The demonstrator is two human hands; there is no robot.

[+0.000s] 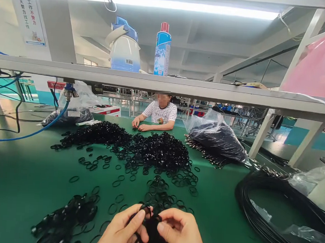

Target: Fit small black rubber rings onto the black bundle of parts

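The left hand (122, 231) and the right hand (180, 232) meet at the near edge of the green surface (23, 186), about midway along it. Both are closed on one bundle of black rings (151, 231), which sits between the palms and reaches up to the thumbs. Each grip is pressed together: thumb over the top of the bundle, fingers curled beneath. One ring loop (145, 208) stands up above the left thumb.

Handling, as judged from appearance: the rings are thin, light and flexible, most likely rubber or elastic. They will sag, stretch and tangle rather than hold shape. A single ring is best taken by pinching its band between thumb and forefinger pads; a bundle needs a full closed grip, or loose rings will slip out at the sides. Nothing here looks fragile.

Surrounding items:
- A small heap of rings (65, 218) lies left of the hands, near the near edge.
- Scattered single rings (158, 194) lie just beyond the fingertips.
- A large ring pile (155, 150) spreads across the middle of the surface.
- A bag of black parts (216, 139) rests toward the far right.
- A black cable coil (272, 216) lies at the right edge.
- A co-worker (158, 117) sits at the far edge, hands on the surface.
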